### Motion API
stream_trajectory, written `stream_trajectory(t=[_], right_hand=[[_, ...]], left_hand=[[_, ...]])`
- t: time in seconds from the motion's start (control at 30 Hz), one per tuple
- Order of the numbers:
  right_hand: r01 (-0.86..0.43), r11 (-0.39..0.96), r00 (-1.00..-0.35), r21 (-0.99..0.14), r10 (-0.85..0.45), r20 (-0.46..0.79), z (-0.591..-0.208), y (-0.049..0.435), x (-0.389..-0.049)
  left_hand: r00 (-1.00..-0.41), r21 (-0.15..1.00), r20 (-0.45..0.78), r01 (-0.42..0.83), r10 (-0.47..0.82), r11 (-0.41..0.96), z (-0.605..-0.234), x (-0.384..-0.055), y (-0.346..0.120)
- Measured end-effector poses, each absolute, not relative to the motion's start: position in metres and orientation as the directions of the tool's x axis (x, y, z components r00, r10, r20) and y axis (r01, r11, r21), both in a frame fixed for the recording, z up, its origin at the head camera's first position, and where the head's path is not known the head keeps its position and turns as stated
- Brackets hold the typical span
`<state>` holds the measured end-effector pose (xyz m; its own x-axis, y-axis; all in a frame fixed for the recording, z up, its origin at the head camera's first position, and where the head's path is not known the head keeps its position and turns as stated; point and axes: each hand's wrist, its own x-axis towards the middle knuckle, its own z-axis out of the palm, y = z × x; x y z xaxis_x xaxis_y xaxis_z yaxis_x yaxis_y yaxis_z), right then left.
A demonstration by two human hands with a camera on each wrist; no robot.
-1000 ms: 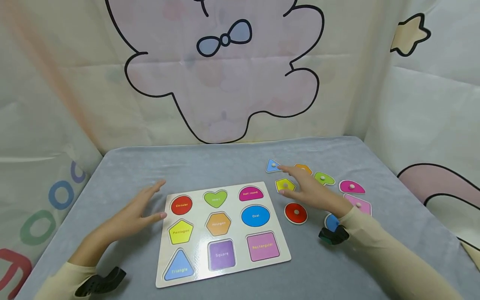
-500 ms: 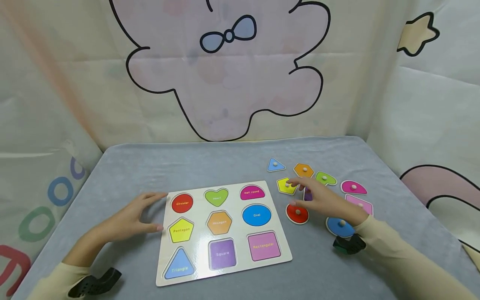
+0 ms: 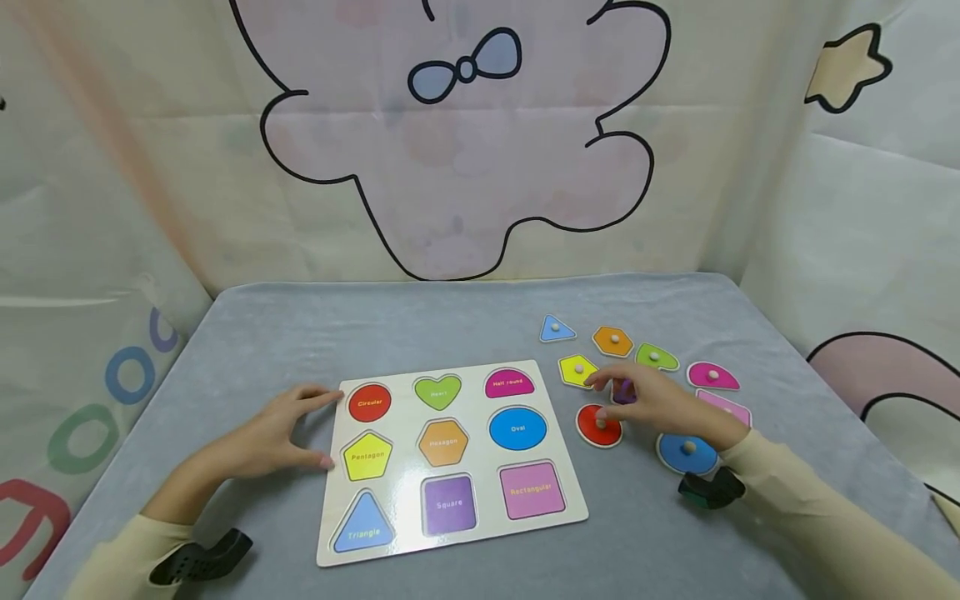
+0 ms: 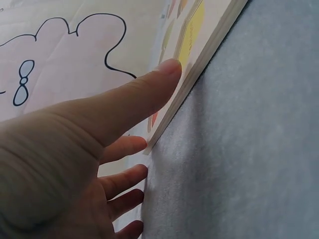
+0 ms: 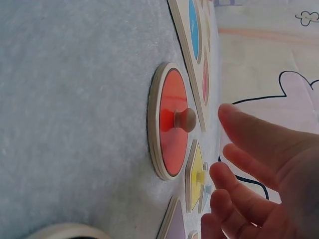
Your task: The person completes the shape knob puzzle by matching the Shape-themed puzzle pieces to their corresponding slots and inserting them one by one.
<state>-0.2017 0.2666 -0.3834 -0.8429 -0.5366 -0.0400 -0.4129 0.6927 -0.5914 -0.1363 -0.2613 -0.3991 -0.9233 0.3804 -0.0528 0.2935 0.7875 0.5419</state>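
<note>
A white shape puzzle board (image 3: 405, 454) with printed, labelled recesses lies on the cloth. At its left edge is my left hand (image 3: 258, 437); in the left wrist view the thumb (image 4: 170, 72) touches the board's side and the fingers are spread near its corner. My right hand (image 3: 667, 408) hovers over the loose knobbed pieces, thumb and fingers apart, holding nothing. Closest to it are a red circle piece (image 5: 172, 149) with a round wooden knob, a yellow pentagon piece (image 3: 575, 370) and a purple square piece (image 3: 622, 390), which the hand partly covers.
Further pieces lie around: a blue triangle (image 3: 556, 331), an orange hexagon (image 3: 611, 342), a green heart (image 3: 654, 358), a magenta half round (image 3: 712, 377), a pink rectangle (image 3: 727, 405) and a blue oval (image 3: 684, 457). A printed curtain (image 3: 465, 192) hangs behind the table.
My left hand has come down to the board's left edge. The right hand has drawn back from the blue triangle toward the red circle and lowered. Board and pieces stay put.
</note>
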Motion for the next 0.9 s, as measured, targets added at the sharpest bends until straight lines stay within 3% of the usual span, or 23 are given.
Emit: stream_trajectory(t=[0.4,0.9], right_hand=[[-0.45,0.646,-0.772,-0.616,-0.628,-0.094,-0.3842,0.2712,-0.209],[-0.436,0.633,-0.733,-0.639,-0.662,-0.156,-0.384,0.2708,-0.2092]], left_hand=[[-0.927,0.524,-0.046,0.294,0.372,0.799,-0.3993,-0.1369,-0.2601],[-0.938,0.516,-0.07,0.258,0.34,0.817,-0.3989,-0.1332,-0.2577]])
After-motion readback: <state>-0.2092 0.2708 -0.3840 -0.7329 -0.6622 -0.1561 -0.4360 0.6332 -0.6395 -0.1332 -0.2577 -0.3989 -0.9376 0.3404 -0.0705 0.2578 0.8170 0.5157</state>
